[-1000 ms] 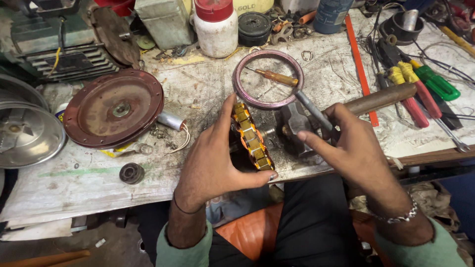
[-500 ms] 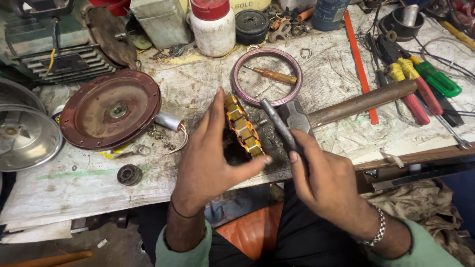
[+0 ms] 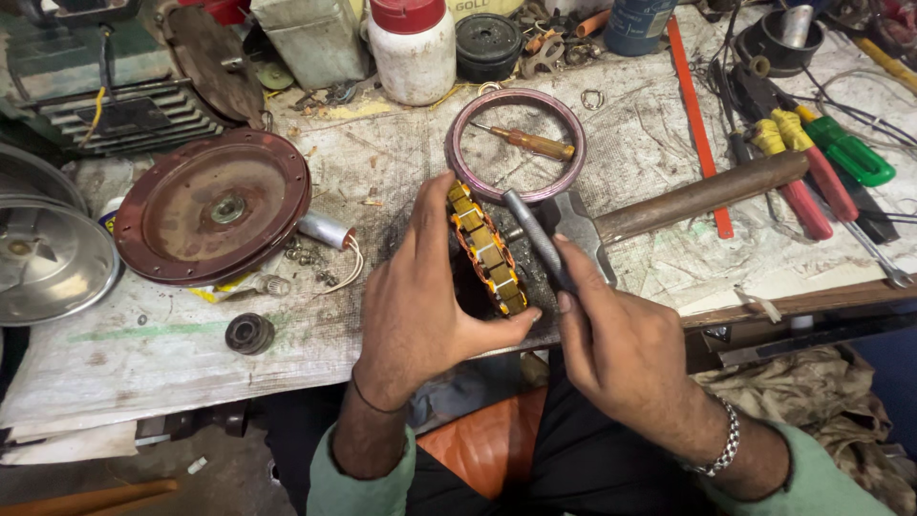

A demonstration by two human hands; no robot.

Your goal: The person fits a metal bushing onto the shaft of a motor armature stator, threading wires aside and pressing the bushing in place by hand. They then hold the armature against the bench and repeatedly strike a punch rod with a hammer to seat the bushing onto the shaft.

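My left hand (image 3: 420, 287) is wrapped around a wound stator (image 3: 487, 250), the yellow-and-orange windings standing on edge at the near side of the bench (image 3: 191, 354); the grip is closed, fingers over the back of it and thumb pressed under its lower end. My right hand (image 3: 621, 344) has its grip shut around a grey metal rod (image 3: 535, 239) (a punch or chisel, I cannot tell which), whose tip points toward eleven o'clock and sits just beside the stator's upper edge.

Right behind the rod lies a hammer (image 3: 669, 205), its head touching the rod's far side and its wooden handle running off toward two o'clock. At twelve o'clock from the stator is a pinkish ring (image 3: 461, 124), with a small wooden-handled screwdriver (image 3: 535, 143) lying inside it. Past that ring stands a white jar with a red lid (image 3: 413, 53). Out at nine o'clock rests a dark red round cover (image 3: 215, 205), and just beside its right edge a small white cylinder with wires (image 3: 327, 232). At seven o'clock from that cover sits a small black bearing (image 3: 249, 333). At two o'clock, well apart from my hands, lie screwdrivers with yellow, red and green handles (image 3: 821, 158).
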